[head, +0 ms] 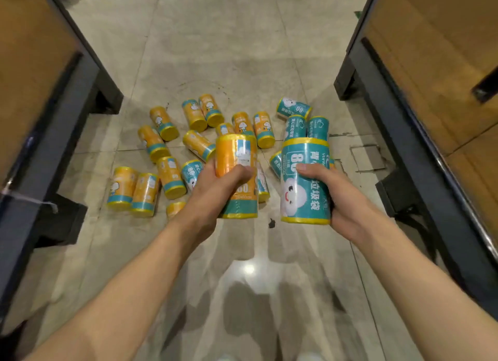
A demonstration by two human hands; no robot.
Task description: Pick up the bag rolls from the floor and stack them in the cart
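the left hand (215, 188) is gripping an orange bag roll (237, 156), the right hand (336, 196) a teal bag roll (304, 188), both above the floor pile (172, 145). no cart is showing; keeping both rolls upright should be easing stacking.

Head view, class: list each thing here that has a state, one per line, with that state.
Left hand: grips the orange bag roll.
Right hand: grips the teal bag roll.
Orange bag roll: held upright, off the floor.
Teal bag roll: held upright, off the floor.
Other bag rolls: scattered on the floor.
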